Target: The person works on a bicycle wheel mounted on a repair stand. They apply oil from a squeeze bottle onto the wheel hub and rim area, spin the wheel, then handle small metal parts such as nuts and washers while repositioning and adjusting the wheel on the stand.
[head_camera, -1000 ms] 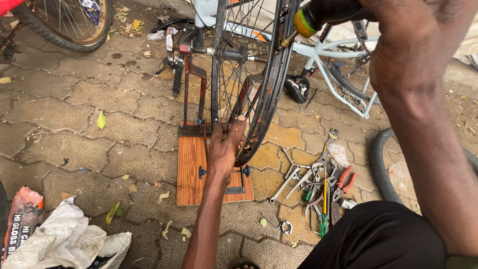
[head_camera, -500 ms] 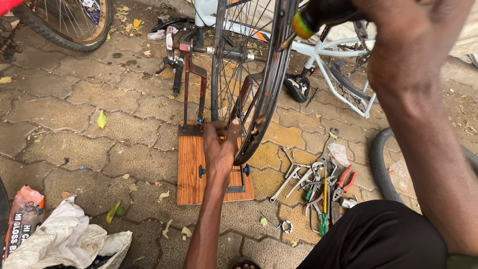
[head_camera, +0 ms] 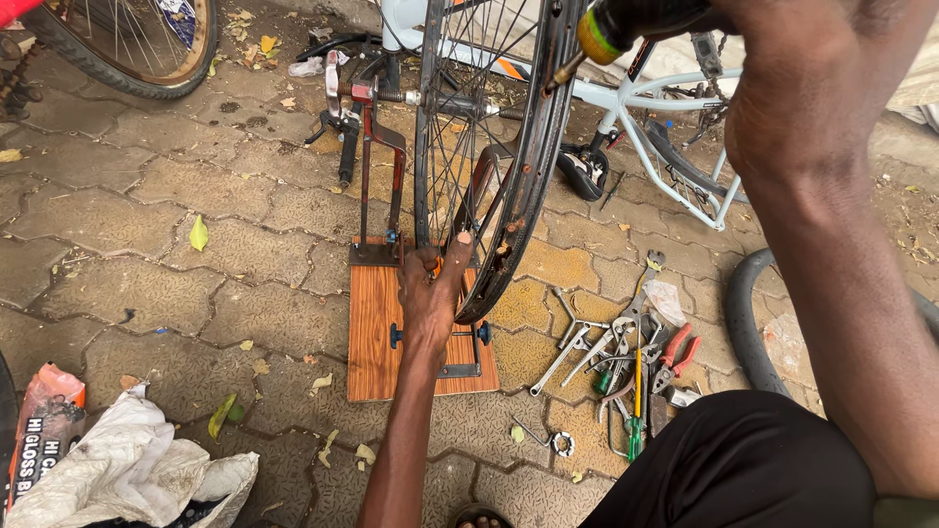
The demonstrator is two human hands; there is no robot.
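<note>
A black spoked bicycle wheel stands upright in a rusty red truing stand on a wooden base board. My left hand reaches down to the stand's foot, right beside the bottom of the rim. Its fingers curl around a small part there and its thumb points up. That part is mostly hidden. My right hand is close to the camera at the top right. It grips a black-handled screwdriver with a yellow band, whose tip touches the rim near the top.
Spanners, pliers and screwdrivers lie heaped on the paving right of the board. A white bicycle frame lies behind the wheel, a loose tyre at the right. Another wheel is top left, white cloth and an orange packet bottom left.
My left hand has shifted slightly at the bottom of the wheel and its fingers have curled in. My right hand and the screwdriver have barely moved.
</note>
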